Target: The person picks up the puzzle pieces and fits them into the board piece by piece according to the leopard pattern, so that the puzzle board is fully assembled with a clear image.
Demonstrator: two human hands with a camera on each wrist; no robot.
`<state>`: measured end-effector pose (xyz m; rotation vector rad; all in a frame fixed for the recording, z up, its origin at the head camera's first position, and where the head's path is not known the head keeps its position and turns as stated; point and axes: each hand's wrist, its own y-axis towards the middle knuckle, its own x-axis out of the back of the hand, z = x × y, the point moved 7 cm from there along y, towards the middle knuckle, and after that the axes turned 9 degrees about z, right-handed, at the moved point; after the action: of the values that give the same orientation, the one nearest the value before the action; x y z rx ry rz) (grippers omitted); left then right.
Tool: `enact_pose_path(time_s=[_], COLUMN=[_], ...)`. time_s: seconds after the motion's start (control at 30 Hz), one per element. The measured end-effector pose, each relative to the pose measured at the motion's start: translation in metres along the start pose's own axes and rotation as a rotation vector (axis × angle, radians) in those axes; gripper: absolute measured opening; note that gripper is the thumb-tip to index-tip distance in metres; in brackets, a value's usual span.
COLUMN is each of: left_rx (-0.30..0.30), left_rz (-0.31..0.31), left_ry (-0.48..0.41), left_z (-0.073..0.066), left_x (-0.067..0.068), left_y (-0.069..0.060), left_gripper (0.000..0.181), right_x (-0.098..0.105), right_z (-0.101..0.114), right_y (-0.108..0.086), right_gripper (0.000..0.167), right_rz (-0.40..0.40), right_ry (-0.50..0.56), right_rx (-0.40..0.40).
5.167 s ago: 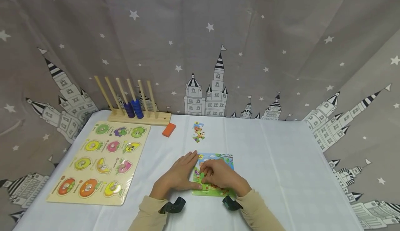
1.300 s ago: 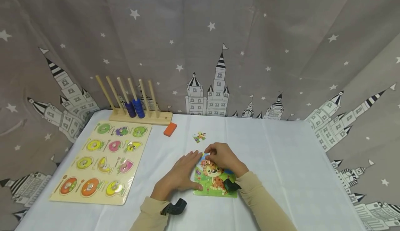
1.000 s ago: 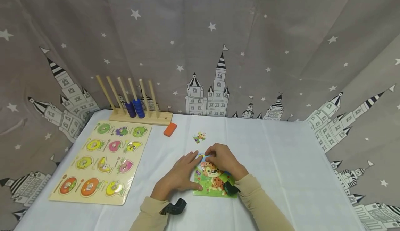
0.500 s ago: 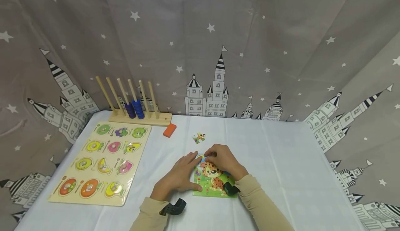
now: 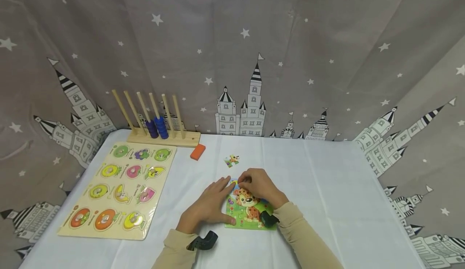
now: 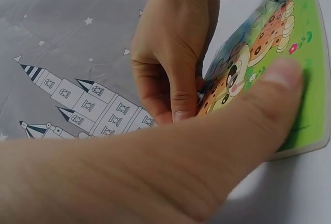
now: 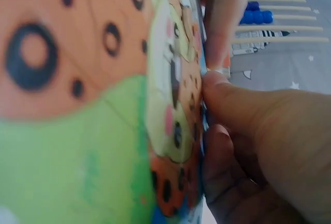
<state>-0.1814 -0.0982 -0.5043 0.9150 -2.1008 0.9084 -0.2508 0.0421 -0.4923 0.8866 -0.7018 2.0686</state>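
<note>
A jigsaw puzzle (image 5: 241, 211) with a spotted cub on green grass lies flat before me. My left hand (image 5: 208, 206) rests along its left side with fingers stretched out, the thumb on the lower left corner. At the upper left of the picture, my right hand (image 5: 259, 183) has its thumb and curled fingers together on a small puzzle piece, mostly hidden under the fingertips. In the right wrist view, the thumb (image 7: 235, 97) and fingertips meet the puzzle surface. One loose puzzle piece (image 5: 231, 160) lies on the cloth beyond the puzzle.
A wooden fruit knob board (image 5: 139, 216) lies to the left. Behind it stands a peg rack (image 5: 189, 138) with blue and purple rings on two pegs. An orange block (image 5: 197, 152) sits beside the rack. White cloth (image 5: 327, 188) covers the table; a castle-print curtain (image 5: 308, 59) hangs behind.
One of the loose pieces beyond the puzzle has been taken since the earliest frame. My right hand moved from the puzzle's middle to its upper left; it has hardly moved in the last second.
</note>
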Motion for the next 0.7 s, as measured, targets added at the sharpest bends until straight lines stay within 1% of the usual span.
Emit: enact_pose_path(time_s=[0.13, 0.2, 0.33, 0.43, 0.5, 0.6, 0.7], left_rx=[0.002, 0.003, 0.005, 0.001, 0.004, 0.002, 0.006], left_rz=[0.003, 0.007, 0.014, 0.015, 0.016, 0.012, 0.013], left_ry=[0.015, 0.018, 0.03, 0.034, 0.036, 0.034, 0.039], left_z=[0.0, 0.0, 0.0, -0.001, -0.002, -0.004, -0.004], left_x=[0.001, 0.001, 0.0, -0.001, -0.001, -0.001, 0.001], left_y=[-0.001, -0.001, 0.0, 0.0, -0.001, -0.002, -0.002], left_gripper=[0.124, 0.127, 0.129, 0.129, 0.129, 0.13, 0.129], right_x=[0.006, 0.01, 0.018, 0.023, 0.025, 0.026, 0.027], right_z=[-0.001, -0.003, -0.011, -0.016, -0.019, -0.021, -0.02], right_y=[0.006, 0.011, 0.024, 0.035, 0.041, 0.051, 0.061], right_gripper=[0.012, 0.014, 0.022, 0.033, 0.041, 0.048, 0.05], right_rz=[0.024, 0.022, -0.021, -0.059, -0.07, -0.053, -0.02], right_ry=[0.03, 0.049, 0.066, 0.081, 0.091, 0.084, 0.071], right_rx=[0.009, 0.012, -0.007, -0.013, -0.012, -0.01, -0.001])
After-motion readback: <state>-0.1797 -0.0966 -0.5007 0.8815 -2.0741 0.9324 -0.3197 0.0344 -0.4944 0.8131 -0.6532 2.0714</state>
